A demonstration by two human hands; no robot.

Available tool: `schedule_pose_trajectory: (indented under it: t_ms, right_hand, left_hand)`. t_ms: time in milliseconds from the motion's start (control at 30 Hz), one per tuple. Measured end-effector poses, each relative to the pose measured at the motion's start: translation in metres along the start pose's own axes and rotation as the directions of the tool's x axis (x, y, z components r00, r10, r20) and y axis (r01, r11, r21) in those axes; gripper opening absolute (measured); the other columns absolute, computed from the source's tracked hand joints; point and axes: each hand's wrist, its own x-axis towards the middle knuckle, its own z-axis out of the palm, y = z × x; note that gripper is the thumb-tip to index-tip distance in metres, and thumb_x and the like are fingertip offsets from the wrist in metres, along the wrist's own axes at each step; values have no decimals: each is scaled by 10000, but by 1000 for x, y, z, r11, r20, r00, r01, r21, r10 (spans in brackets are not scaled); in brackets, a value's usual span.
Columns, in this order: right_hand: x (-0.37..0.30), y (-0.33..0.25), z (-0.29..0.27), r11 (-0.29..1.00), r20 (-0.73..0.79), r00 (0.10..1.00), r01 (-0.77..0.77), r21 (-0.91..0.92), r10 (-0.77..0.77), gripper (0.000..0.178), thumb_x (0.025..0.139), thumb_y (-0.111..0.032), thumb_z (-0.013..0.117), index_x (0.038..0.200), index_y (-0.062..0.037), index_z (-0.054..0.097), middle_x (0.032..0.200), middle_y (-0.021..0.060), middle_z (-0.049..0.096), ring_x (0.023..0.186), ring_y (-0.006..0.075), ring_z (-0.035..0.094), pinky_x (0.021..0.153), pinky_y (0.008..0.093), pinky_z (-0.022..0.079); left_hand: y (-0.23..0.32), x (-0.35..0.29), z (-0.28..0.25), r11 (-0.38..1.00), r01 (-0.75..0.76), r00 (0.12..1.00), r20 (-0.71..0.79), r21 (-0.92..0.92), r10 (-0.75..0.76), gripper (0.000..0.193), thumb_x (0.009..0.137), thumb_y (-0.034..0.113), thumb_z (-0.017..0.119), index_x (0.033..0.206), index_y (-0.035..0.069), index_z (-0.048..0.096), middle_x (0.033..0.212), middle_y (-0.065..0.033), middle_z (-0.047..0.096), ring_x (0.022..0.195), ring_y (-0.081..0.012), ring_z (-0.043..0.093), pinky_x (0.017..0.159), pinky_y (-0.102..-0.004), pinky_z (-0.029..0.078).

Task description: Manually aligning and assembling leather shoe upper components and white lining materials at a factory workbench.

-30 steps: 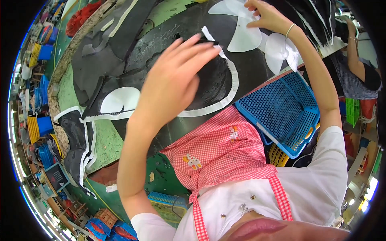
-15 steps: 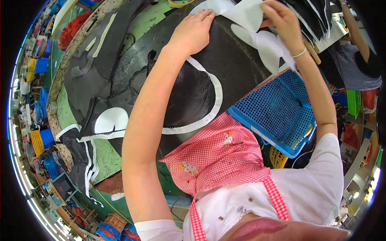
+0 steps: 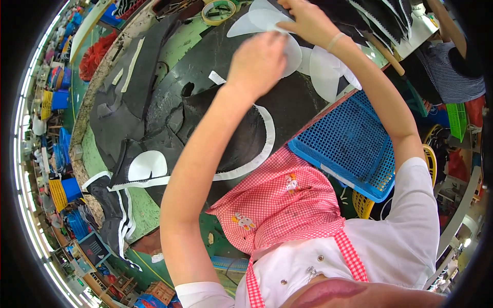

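Observation:
Several thin white rounded pieces [image 3: 245, 25] lie spread and overlapping at the far side of the black sheet material [image 3: 303, 92]. My right hand [image 3: 310, 21] is over them, its thumb and forefinger apart; nothing shows gripped between them. Close to its left, my left hand [image 3: 259, 64] is smeared by motion above the black sheet, beside a white round piece [image 3: 291, 57]; its fingers cannot be made out. Below my left forearm lies a black piece with a white curved edging strip [image 3: 267, 141]. Another white rounded piece [image 3: 148, 165] rests on black material at the left.
A blue plastic basket [image 3: 344, 143] stands at the table's near right edge. A roll of tape [image 3: 218, 11] lies at the far side. Edged black pieces [image 3: 382, 18] and a wooden-handled tool [image 3: 385, 54] are at the far right. Another person [image 3: 452, 72] is on the right.
My left hand has come off the white pieces, moving right and nearer. My right hand has moved left; the white piece it held raised now lies lower among the others.

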Motion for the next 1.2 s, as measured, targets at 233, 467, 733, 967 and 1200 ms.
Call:
schedule_pose_trajectory:
  t_ms: [233, 467, 733, 967, 1200]
  right_hand:
    - [35, -15, 5, 898, 469, 873, 307, -316, -134, 299, 755, -310, 678, 820, -19, 653, 744, 184, 669, 723, 348, 677, 668, 446, 534]
    - [35, -1, 15, 898, 395, 909, 278, -341, -131, 222, 759, -279, 618, 711, -69, 673, 659, 175, 654, 655, 320, 677, 600, 414, 532]
    - [35, 30, 5, 905, -199, 953, 284, 317, -229, 207, 768, -230, 646, 807, -31, 685, 745, 169, 671, 709, 326, 679, 662, 395, 543]
    - [50, 7, -4, 974, -18, 990, -143, -176, 142, 205, 796, -265, 619, 833, -73, 677, 744, 158, 679, 726, 328, 677, 691, 422, 533]
    - [111, 84, -67, 706, -121, 818, -398, 586, 562, 247, 976, -211, 431, 1028, 26, 476, 772, 222, 650, 593, 304, 683, 440, 373, 559]
  left_hand:
    - [10, -25, 9, 988, -139, 989, -36, 73, 142, 450, 852, 119, 610, 1287, 84, 498, 1343, -137, 505, 1219, -325, 508, 1058, -429, 407]
    - [1, -26, 7, 990, -136, 991, -11, 39, 137, 437, 861, 93, 578, 1289, 86, 494, 1367, -135, 485, 1250, -316, 481, 1078, -451, 383]
    - [-1, -9, 16, 992, -86, 996, -16, 92, 88, 383, 863, 148, 542, 1231, 41, 521, 1349, -133, 511, 1266, -302, 474, 1085, -425, 369]
    - [-14, -12, 15, 993, -81, 996, -30, 90, 84, 406, 846, 217, 565, 1205, 29, 539, 1342, -133, 524, 1288, -287, 459, 1082, -421, 363]
    - [-15, -8, 16, 995, -82, 996, -13, 63, 83, 428, 908, 271, 573, 1264, 42, 507, 1395, -144, 480, 1319, -323, 420, 1121, -429, 324]
